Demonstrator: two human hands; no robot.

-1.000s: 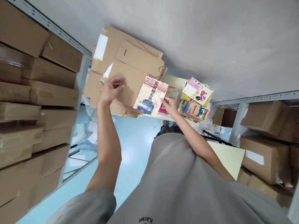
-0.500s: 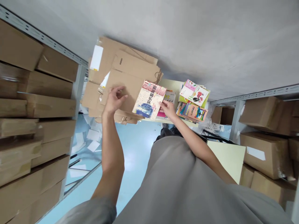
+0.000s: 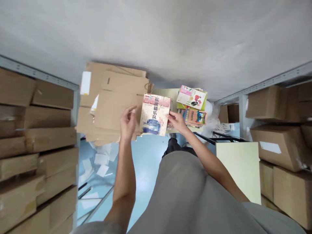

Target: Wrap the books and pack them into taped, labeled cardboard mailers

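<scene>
A book [image 3: 155, 113] with a cream cover, a red-patterned top band and a blue drawing near the bottom is held up, cover facing me. My right hand [image 3: 177, 121] pinches its right edge between thumb and fingers. Just left of the book, my left hand [image 3: 128, 123] is open with loosely bent fingers, a small gap from the cover's edge. Behind both lies a stack of flattened cardboard boxes [image 3: 112, 107]. Part of the table at the right is hidden by the book and my right hand.
Piles of children's books [image 3: 191, 97] sit on the pale table [image 3: 168, 92] to the right. Shelves of cardboard cartons [image 3: 56, 141] stand at the left, with more cartons [image 3: 278, 143] at the right. Papers [image 3: 102, 159] lie low at the left. A pale board [image 3: 237, 169] is beside me.
My left hand has moved right across the cardboard, closer to the book. The book has turned more upright in my right hand. The camera view has tilted and shifted.
</scene>
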